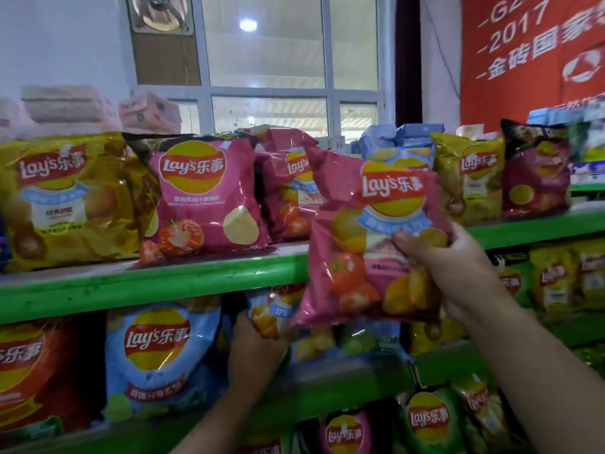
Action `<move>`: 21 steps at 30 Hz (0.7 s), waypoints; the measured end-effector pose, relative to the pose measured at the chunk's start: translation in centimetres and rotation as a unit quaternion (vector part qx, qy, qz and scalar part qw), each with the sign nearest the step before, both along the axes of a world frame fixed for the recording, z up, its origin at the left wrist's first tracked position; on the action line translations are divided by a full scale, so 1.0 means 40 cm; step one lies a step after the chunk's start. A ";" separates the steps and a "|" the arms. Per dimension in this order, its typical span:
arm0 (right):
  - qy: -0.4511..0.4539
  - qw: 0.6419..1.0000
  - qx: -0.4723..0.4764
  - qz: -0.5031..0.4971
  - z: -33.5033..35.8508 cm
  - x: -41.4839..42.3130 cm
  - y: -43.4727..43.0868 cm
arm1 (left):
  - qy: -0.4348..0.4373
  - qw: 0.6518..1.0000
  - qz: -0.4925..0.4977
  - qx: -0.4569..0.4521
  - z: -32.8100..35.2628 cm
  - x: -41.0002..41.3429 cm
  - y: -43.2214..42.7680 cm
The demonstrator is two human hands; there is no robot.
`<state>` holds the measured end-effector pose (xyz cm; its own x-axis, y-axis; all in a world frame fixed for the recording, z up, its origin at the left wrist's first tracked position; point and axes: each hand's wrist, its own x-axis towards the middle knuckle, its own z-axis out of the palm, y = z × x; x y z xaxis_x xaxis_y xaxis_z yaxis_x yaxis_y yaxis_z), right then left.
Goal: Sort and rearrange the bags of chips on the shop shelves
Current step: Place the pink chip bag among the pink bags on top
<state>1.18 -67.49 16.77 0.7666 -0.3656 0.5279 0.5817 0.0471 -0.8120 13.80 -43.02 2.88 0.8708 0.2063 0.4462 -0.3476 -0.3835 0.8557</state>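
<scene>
Pink foil fills our right hand (458, 273): we grip a pink tomato bag (373, 244) by its right edge, thumb across the front and fingers closed behind it, holding it upright in the air in front of the green top shelf edge (147, 286). Down to the left of that hand, our left hand (252, 348) reaches into the middle shelf and wraps around the side of a small blue bag (271, 312) (how firmly it pinches, we cannot tell, since the pink bag covers part of it). Just left of the left hand stands a big blue bag (157, 365), and further left a red bag (36, 368). Above the left hand, on the top shelf, a large pink bag (206, 194) stands upright, with a yellow bag (65, 198) beside it on its far side. Behind the held bag another pink one (288, 188) leans. Beyond our right hand, up on the same shelf, sit a smaller yellow bag (468, 175) and a dark purple bag (537, 172) side by side.
</scene>
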 end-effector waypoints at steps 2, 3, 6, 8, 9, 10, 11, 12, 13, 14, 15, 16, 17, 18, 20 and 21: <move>-0.013 1.000 0.006 -0.001 0.044 0.040 0.023 | 0.022 1.000 -0.006 -0.011 -0.015 0.030 -0.002; -0.019 1.000 0.006 -0.004 0.065 0.061 0.031 | 0.027 0.999 -0.017 -0.017 -0.022 0.043 -0.001; -0.037 0.999 -0.001 -0.021 0.124 0.124 0.048 | 0.048 0.998 -0.038 -0.014 -0.031 0.059 0.004; -0.051 0.998 -0.012 -0.019 0.156 0.165 0.056 | 0.062 0.997 -0.046 -0.009 -0.037 0.060 0.008; -0.054 0.998 -0.019 -0.019 0.170 0.184 0.060 | 0.065 0.997 -0.048 -0.009 -0.039 0.060 0.010; -0.054 0.998 -0.027 -0.020 0.181 0.202 0.066 | 0.068 0.997 -0.048 -0.006 -0.040 0.059 0.013; -0.054 0.998 -0.034 -0.021 0.190 0.220 0.071 | 0.071 0.996 -0.048 -0.002 -0.040 0.057 0.015; -0.054 0.998 -0.041 -0.020 0.197 0.238 0.077 | 0.076 0.996 -0.047 0.004 -0.039 0.056 0.018; -0.051 0.997 -0.046 -0.020 0.204 0.254 0.081 | 0.081 0.996 -0.046 0.010 -0.036 0.054 0.020; -0.048 0.997 -0.050 -0.019 0.208 0.267 0.085 | 0.085 0.995 -0.044 0.017 -0.035 0.052 0.021; -0.047 0.997 -0.054 -0.018 0.213 0.278 0.087 | 0.087 0.995 -0.042 0.021 -0.032 0.050 0.021; -0.049 0.997 -0.057 -0.015 0.219 0.287 0.089 | 0.088 0.995 -0.037 0.026 -0.028 0.043 0.021; -0.051 0.997 -0.062 -0.014 0.225 0.295 0.089 | 0.087 0.995 -0.030 0.035 -0.021 0.034 0.021; -0.054 0.996 -0.067 -0.013 0.232 0.302 0.088 | 0.081 0.995 -0.021 0.047 -0.014 0.024 0.020; -0.057 0.995 -0.082 -0.014 0.247 0.314 0.082 | 0.053 0.996 -0.002 0.070 -0.001 0.006 0.021; -0.054 0.994 -0.091 -0.016 0.254 0.318 0.079 | 0.035 0.996 0.008 0.079 0.005 -0.002 0.022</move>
